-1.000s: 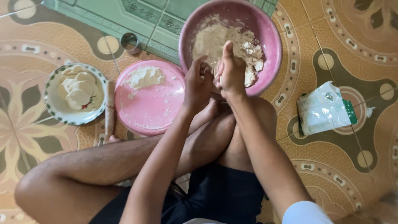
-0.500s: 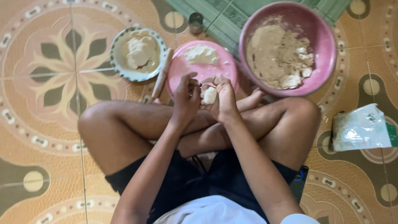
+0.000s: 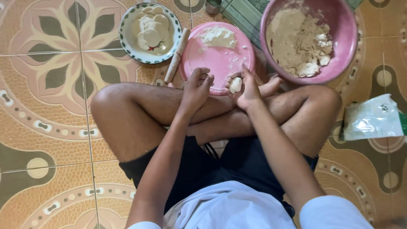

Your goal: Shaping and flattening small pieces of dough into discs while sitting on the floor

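Home, food made on floor. Patterned tile floor [image 3: 51, 127], person sitting cross-legged on it. Pink dough bowl [image 3: 347, 38], pink floured plate [image 3: 216, 59], dish of dough rounds [image 3: 127, 42], rolling pin [image 3: 177, 55], flour bag [image 3: 373, 118].

The big pink plastic bowl of dough [image 3: 339, 63] at one o'clock was cut off by the top edge, as was a small metal cup [image 3: 212, 6] at twelve. The right hand [image 3: 246, 87] closed around a pale lump of dough [image 3: 235, 85], hiding most of it. A white plastic bag [image 3: 371, 118] at three o'clock ran off the right edge.
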